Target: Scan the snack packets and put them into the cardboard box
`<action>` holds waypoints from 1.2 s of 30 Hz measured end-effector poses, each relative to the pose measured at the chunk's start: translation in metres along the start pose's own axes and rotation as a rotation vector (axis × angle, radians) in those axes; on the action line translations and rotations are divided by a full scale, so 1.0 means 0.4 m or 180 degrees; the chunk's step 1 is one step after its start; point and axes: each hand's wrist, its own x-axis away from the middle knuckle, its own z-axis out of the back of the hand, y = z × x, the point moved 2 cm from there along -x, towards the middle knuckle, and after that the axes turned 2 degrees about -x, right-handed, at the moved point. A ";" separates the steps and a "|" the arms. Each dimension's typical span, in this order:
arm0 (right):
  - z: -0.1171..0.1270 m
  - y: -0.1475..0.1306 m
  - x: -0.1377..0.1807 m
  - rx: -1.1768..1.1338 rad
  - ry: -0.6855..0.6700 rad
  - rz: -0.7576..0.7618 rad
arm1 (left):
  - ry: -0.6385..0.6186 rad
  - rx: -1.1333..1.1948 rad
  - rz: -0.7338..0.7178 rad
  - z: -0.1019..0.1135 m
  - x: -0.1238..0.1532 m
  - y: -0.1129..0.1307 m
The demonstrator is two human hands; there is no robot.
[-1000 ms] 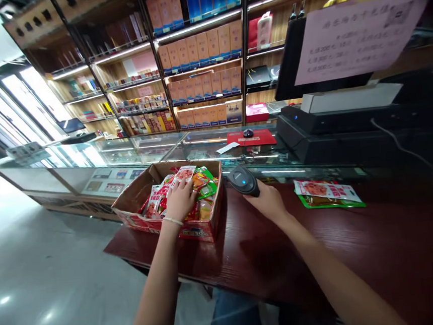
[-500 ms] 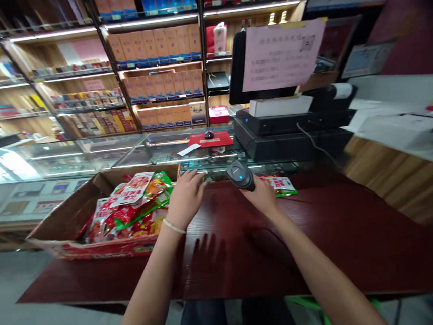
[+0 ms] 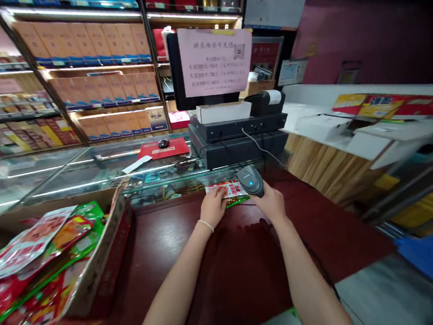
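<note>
My right hand (image 3: 271, 203) is wrapped round the handle of a dark barcode scanner (image 3: 250, 181), which shows a small blue light. The scanner's head is over the right end of a snack packet (image 3: 234, 190) lying on the counter; a green-edged packet (image 3: 238, 200) shows just beneath it. My left hand (image 3: 213, 207), with a pale band at the wrist, rests its fingers on the left end of the upper packet. The fingers look extended rather than wrapped round it. At the left stands an open cardboard box (image 3: 106, 248) with several snack packets (image 3: 37, 241) heaped inside.
The dark red counter (image 3: 162, 238) meets a glass display case (image 3: 153, 180). Behind are a monitor bearing a pink notice (image 3: 215, 61), a receipt printer (image 3: 266, 102), a black cash drawer (image 3: 238, 148) and a mouse (image 3: 164, 143) on a red mat (image 3: 145, 151).
My view has swung right, so the box now sits further left. My left hand has moved from beside the box to the packet; the scanner stays in my right hand, near the packet.
</note>
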 end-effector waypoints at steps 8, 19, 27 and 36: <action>0.017 0.021 -0.001 0.0316 0.0074 -0.0202 | -0.0161 -0.0357 0.0081 -0.048 -0.003 -0.011; -0.003 -0.003 0.024 -0.0044 0.0703 -0.0159 | 0.1750 0.2284 0.1574 0.075 0.068 -0.077; -0.044 -0.116 0.075 -0.0525 0.0227 0.0163 | 0.1735 0.4753 0.2515 0.219 0.210 -0.199; -0.079 -0.172 0.109 -0.1054 -0.0385 0.0213 | 0.1990 0.5005 0.2457 0.221 0.285 -0.238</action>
